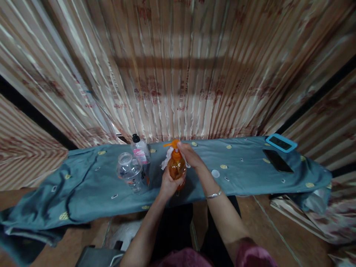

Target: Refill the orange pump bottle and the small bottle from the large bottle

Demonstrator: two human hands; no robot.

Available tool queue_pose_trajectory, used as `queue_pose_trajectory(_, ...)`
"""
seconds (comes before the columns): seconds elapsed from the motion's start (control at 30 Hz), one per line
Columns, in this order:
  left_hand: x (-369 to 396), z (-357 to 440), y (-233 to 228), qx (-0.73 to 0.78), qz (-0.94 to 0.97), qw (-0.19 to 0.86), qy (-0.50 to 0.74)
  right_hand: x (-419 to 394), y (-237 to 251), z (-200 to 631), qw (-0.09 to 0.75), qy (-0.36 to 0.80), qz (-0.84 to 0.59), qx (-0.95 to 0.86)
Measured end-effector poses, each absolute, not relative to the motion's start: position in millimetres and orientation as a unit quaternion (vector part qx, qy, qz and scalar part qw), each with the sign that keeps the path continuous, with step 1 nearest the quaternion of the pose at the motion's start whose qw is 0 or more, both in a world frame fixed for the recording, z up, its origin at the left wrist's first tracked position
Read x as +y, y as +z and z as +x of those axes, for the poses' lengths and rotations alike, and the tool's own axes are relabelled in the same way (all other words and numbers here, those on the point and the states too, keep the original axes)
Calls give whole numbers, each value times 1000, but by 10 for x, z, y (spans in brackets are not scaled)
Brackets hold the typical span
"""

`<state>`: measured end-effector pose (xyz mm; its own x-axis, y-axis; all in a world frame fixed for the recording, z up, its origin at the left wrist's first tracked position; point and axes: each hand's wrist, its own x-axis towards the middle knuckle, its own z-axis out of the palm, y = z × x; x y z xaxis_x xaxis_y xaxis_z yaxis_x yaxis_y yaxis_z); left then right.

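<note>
The left hand gripped an orange pump bottle from below, its fingers clenched around the lower body so that the bottle stood upright just above the near edge of the table. The right hand came in from the right and sat at the neck of the bottle, fingers closed on a white cloth pressed against the neck and shoulder, just beneath the orange pump head, whose spout pointed left. A silver bangle circled the right wrist.

The table was draped in a grey-blue sheet dotted with small yellow motifs, the fabric trailing off to the floor on the left. Just left of the pump bottle lay a clear jar tilted toward the camera, and behind it stood a small clear bottle with a black cap and a pink label. A small white cap lay on the sheet to the right of the hands. Well apart at the far right end lay a dark phone, and beyond it a device in a blue case. A striped curtain hung behind the table.
</note>
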<state>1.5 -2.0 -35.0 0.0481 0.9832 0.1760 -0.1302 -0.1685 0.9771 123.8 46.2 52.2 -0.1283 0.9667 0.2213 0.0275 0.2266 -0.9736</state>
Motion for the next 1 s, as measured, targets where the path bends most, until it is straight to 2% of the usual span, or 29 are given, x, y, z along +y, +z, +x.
queue_pose_trajectory(0.23,-81,73,-373,368,559,484,564,-3,406,1075,596,363,-454,-554)
queue_pose_trajectory(0.4,-97,90,-340,360,562,475,573,-441,408,1031,628,316,-458,-544)
queue_pose_trajectory(0.53,-114,136,-404,368,558,476,572,-476,413,1034,617,274,-495,-548)
queue_pose_trajectory(0.77,-156,237,-517,384,545,450,594,-5,440,946,560,187,-574,-568)
queue_pose_trajectory(1.0,-185,185,-504,404,572,417,580,-101,314,1005,564,213,-558,-570)
